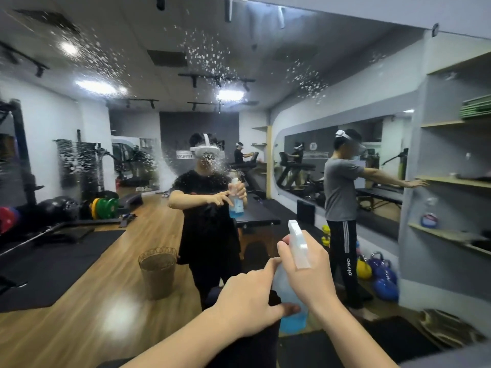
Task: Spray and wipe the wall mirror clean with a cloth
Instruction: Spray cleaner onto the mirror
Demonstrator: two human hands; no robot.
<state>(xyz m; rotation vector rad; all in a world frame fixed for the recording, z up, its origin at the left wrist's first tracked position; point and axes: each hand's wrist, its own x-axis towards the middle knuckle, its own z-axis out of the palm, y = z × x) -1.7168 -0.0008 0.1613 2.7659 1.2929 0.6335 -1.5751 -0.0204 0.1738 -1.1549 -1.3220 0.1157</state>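
Note:
The wall mirror point(127, 144) fills the view ahead, and spray droplets point(207, 57) speckle its upper part and centre. My right hand point(305, 272) grips the neck of a spray bottle point(292, 321) holding blue liquid, with its white spray head point(297, 243) pointing at the glass. My left hand point(247, 301) holds a dark cloth point(268, 338), which hangs under it. That hand's index finger and thumb touch the bottle's side. My reflection shows the same pose.
A person in a grey shirt point(340, 187) stands at the right, one hand on a wooden shelf unit point(451, 180). The reflection shows a wicker basket point(158, 269), kettlebells point(382, 272), weight plates point(106, 208) and black floor mats point(53, 261).

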